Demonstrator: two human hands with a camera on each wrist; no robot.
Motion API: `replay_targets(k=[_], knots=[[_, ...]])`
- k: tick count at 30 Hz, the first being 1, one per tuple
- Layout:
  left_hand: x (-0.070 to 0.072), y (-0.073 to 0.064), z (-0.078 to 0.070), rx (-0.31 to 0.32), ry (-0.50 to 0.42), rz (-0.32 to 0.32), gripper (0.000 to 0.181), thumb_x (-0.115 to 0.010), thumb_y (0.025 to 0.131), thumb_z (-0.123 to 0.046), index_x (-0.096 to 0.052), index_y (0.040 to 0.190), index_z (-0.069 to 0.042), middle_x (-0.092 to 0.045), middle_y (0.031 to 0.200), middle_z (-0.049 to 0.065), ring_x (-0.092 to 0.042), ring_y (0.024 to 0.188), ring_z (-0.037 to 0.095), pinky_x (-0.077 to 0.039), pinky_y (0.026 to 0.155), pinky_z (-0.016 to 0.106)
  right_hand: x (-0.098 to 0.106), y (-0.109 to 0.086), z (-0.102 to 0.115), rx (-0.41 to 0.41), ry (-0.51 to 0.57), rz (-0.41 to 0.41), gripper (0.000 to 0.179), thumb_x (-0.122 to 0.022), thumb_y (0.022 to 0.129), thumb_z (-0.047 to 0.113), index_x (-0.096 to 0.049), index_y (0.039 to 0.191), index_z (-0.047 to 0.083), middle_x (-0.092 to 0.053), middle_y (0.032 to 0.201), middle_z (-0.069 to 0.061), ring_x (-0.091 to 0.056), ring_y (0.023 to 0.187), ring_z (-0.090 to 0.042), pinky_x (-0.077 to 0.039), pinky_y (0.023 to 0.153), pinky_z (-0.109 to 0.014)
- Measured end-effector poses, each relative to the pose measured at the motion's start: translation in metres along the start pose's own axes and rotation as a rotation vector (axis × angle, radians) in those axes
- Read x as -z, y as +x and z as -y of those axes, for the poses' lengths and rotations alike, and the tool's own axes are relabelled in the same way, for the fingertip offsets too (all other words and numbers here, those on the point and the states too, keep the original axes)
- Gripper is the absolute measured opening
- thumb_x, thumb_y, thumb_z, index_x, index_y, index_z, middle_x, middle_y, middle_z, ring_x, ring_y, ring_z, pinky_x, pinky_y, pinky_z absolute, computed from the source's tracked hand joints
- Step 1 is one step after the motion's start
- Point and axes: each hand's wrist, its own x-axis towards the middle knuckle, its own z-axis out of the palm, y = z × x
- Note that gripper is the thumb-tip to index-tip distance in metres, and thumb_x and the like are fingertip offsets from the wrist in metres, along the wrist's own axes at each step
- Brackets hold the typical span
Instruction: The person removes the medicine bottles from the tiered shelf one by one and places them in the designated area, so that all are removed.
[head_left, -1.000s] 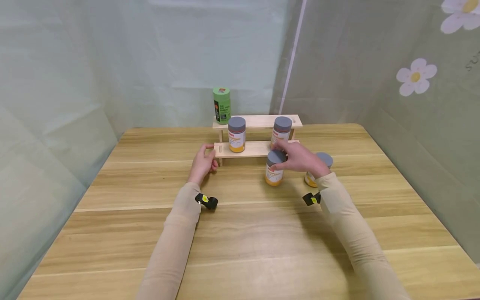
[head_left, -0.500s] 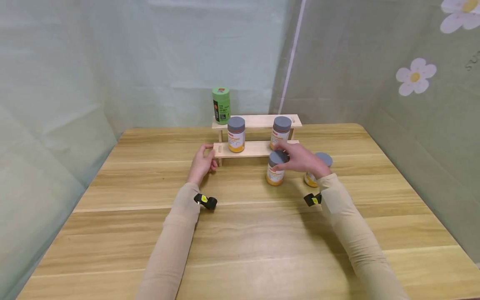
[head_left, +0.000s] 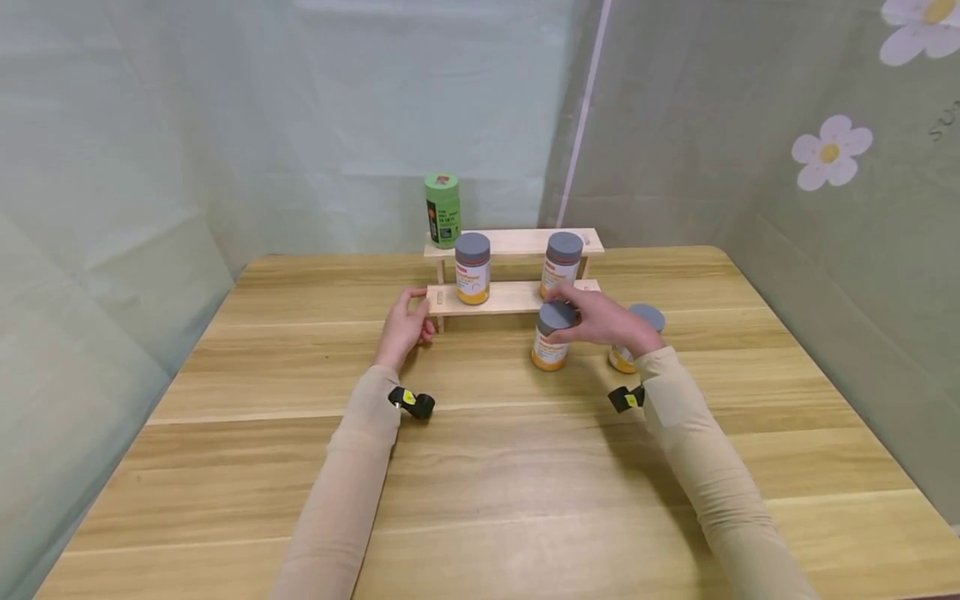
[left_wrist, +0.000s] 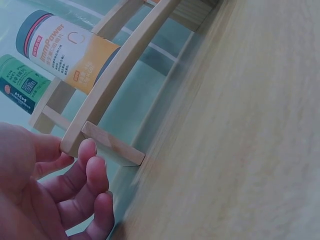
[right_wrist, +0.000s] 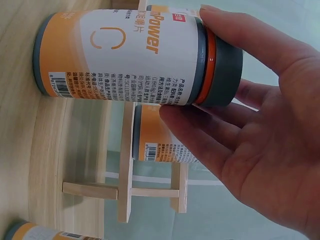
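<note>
My left hand (head_left: 405,327) grips the left end of the lower board of a two-tier wooden shelf (head_left: 513,297); in the left wrist view its thumb and fingers meet around the board's end (left_wrist: 75,137). My right hand (head_left: 600,318) holds a white-and-orange supplement bottle (head_left: 551,348) near its grey cap, just in front of the shelf. Upright or nearly so, the bottle appears to stand on the table. Two matching bottles stand on the lower board, one left (head_left: 473,271) and one right (head_left: 561,260). A green bottle (head_left: 443,215) occupies the upper board's left end.
Another grey-capped bottle (head_left: 648,317) stands on the wooden table (head_left: 480,467), partly hidden behind the right wrist. Pale fabric (head_left: 360,125) hangs behind the table and along both sides.
The held bottle and my right hand have shifted very slightly right over the last second. My left hand keeps its grip on the shelf, and the other bottles stay put.
</note>
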Motion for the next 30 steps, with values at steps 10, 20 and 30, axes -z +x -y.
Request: replay_targets(k=[10,20,30], knots=[[0.001,0.001,-0.001,0.002,-0.006,-0.002,0.038,-0.041,0.104,-0.027,-0.042,0.141,-0.016,-0.056,0.064,0.000,-0.053,0.054,0.011,-0.049,0.054,0.023,0.003,0.001,0.004,0.036,-0.023,0.011,0.067,-0.078,0.082,0.018,-0.044,0.137,0.004,-0.056,0.134,-0.018,-0.057,0.118,-0.032,-0.045,0.102,-0.049],[0.001,0.003,-0.002,-0.001,-0.016,0.006,0.038,-0.042,0.104,-0.026,-0.042,0.140,-0.014,-0.055,0.062,-0.001,-0.053,0.052,0.011,-0.048,0.053,0.023,0.005,0.006,0.018,0.024,-0.005,0.017,0.065,-0.073,0.086,0.020,-0.041,0.140,0.003,-0.047,0.144,-0.019,-0.044,0.135,-0.033,-0.037,0.113,-0.049],[0.001,0.001,0.001,0.016,-0.015,0.001,0.037,-0.042,0.104,-0.027,-0.043,0.140,-0.015,-0.055,0.063,0.000,-0.052,0.053,0.011,-0.048,0.053,0.023,0.011,0.018,0.036,0.091,-0.099,0.015,0.062,-0.073,0.086,0.023,-0.043,0.137,0.003,-0.050,0.141,-0.019,-0.045,0.133,-0.033,-0.039,0.111,-0.050]])
